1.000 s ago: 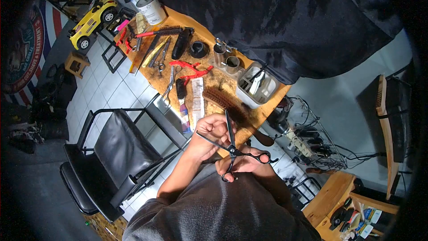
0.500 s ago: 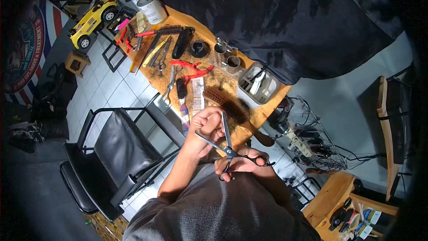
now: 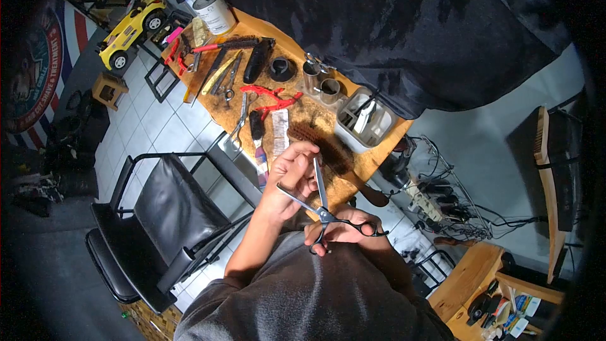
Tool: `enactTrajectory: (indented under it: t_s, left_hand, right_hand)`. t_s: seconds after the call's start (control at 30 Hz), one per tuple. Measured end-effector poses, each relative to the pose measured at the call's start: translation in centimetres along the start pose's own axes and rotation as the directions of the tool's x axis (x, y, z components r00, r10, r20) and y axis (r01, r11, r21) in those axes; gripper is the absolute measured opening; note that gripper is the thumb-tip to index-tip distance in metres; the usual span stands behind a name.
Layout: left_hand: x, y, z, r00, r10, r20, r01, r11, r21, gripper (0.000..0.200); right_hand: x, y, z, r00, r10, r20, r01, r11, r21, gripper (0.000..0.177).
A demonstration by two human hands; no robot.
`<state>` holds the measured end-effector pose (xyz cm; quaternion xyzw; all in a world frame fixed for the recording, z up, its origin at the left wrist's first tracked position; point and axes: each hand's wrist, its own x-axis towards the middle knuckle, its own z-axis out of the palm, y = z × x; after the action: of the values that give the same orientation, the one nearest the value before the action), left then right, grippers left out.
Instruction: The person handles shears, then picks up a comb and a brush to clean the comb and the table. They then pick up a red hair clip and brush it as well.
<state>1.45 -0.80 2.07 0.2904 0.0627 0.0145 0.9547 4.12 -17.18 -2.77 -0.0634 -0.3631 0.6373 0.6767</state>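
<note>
In the middle of the head view, a pair of thinning scissors (image 3: 324, 215) is spread wide, one blade toothed and the other straight. My right hand (image 3: 349, 230) holds them, with fingers through the black handle loops. Beside the blades is my left hand (image 3: 291, 180), its index finger stretched toward the straight blade's tip and the other fingers loosely bent. A brush (image 3: 328, 153) with brown bristles and a wooden handle lies just beyond my left hand. Close by on the wooden table are a white comb (image 3: 279, 131) and red hair clips (image 3: 271, 98).
More scissors (image 3: 231, 79), a black round brush with a red handle (image 3: 237, 43) and a white can (image 3: 214, 12) are on the table (image 3: 385, 151). A grey bin (image 3: 366, 120) stands at its right end. A black chair (image 3: 177, 196) is left, tangled cables (image 3: 454, 183) right.
My left index finger has straightened and lifted at the straight blade's tip, where the fingers were curled before. The scissors and my right hand have barely moved.
</note>
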Motion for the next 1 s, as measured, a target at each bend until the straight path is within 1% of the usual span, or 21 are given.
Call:
enactTrajectory:
  t_s: [0.1,0.2,0.3,0.4,0.43,0.47,0.53,0.57,0.63,0.7,0.73,0.8,0.83,0.9,0.93,0.97,1.0]
  left_hand:
    - [0.1,-0.1,-0.7,1.0,0.012,0.019,-0.014,0.997,0.082,0.023]
    - [0.2,0.1,-0.4,1.0,-0.004,-0.017,0.006,0.995,0.102,0.022]
    - [0.4,0.3,-0.7,0.997,-0.072,-0.019,0.073,0.997,0.016,0.019]
    - [0.5,0.0,0.4,0.978,-0.039,-0.204,0.055,0.996,0.076,0.016]
    - [0.5,-0.2,-0.6,0.989,-0.043,-0.14,0.051,0.997,0.054,0.02]
    - [0.4,-0.2,-0.6,0.987,-0.039,-0.153,0.048,0.997,0.054,0.022]
    - [0.2,-0.2,-0.5,0.983,-0.032,-0.18,0.042,0.998,0.055,0.027]
    - [0.0,-0.2,-1.1,0.994,-0.022,-0.105,0.024,1.0,0.019,0.032]
    - [-0.1,-0.3,-1.5,0.991,-0.008,-0.131,0.016,0.998,0.055,0.032]
    - [-0.2,-0.2,-1.6,0.987,0.002,-0.161,0.009,0.998,0.069,0.029]
    - [-0.3,-0.2,-1.6,0.985,-0.005,-0.172,0.017,0.997,0.069,0.028]
    - [-0.4,-0.1,-1.6,0.981,-0.017,-0.193,0.031,0.997,0.071,0.026]
    - [-0.4,-0.3,-1.5,0.981,-0.002,-0.193,0.02,0.996,0.092,0.027]
    - [-0.6,0.0,-1.1,0.995,-0.02,-0.095,0.024,0.999,0.045,0.03]
    - [-0.7,0.1,-0.9,0.999,-0.026,-0.046,0.027,0.999,0.022,0.032]
    - [-0.8,0.1,-1.2,1.0,-0.015,0.015,0.015,1.0,0.02,0.038]
    - [-0.8,0.1,-0.9,1.0,-0.008,0.026,0.007,0.999,0.041,0.039]
  right_hand:
    - [-0.1,0.3,-0.2,1.0,0.01,0.001,-0.01,1.0,0.009,0.1]
    - [0.0,0.1,0.0,1.0,0.024,-0.009,-0.024,1.0,0.013,0.101]
    - [-0.2,0.0,0.1,1.0,0.013,-0.024,-0.013,1.0,0.019,0.102]
    - [-0.5,0.0,0.1,0.999,-0.02,-0.035,0.021,0.999,0.029,0.102]
    - [-0.6,0.0,0.1,0.998,-0.037,-0.049,0.039,0.999,0.034,0.101]
    - [-0.7,0.0,0.1,0.997,-0.054,-0.063,0.056,0.998,0.039,0.1]
    - [-0.6,-0.2,0.7,0.986,-0.101,-0.133,0.109,0.992,0.06,0.09]
    - [-0.7,-0.3,0.9,0.978,-0.123,-0.17,0.137,0.988,0.069,0.085]
    - [-1.5,0.7,-0.7,0.965,-0.186,-0.182,0.173,0.981,-0.088,0.076]
    - [-1.7,0.7,-0.8,0.946,-0.228,-0.23,0.199,0.97,-0.142,0.063]
    - [-1.1,0.1,0.2,0.933,-0.233,-0.273,0.239,0.971,-0.013,0.066]
    - [-0.1,-0.7,1.8,0.907,-0.224,-0.356,0.319,0.918,0.235,0.072]
    - [0.1,-1.0,2.0,0.908,-0.247,-0.338,0.336,0.912,0.236,0.069]
    - [-1.6,1.6,-1.8,0.922,-0.324,-0.214,0.351,0.93,0.105,0.074]
    - [-1.9,1.8,-2.0,0.925,-0.319,-0.206,0.339,0.938,0.07,0.074]
    - [-2.1,1.9,-2.2,0.929,-0.314,-0.197,0.326,0.945,0.034,0.075]
    - [-2.3,2.1,-2.4,0.932,-0.309,-0.189,0.314,0.949,-0.002,0.075]
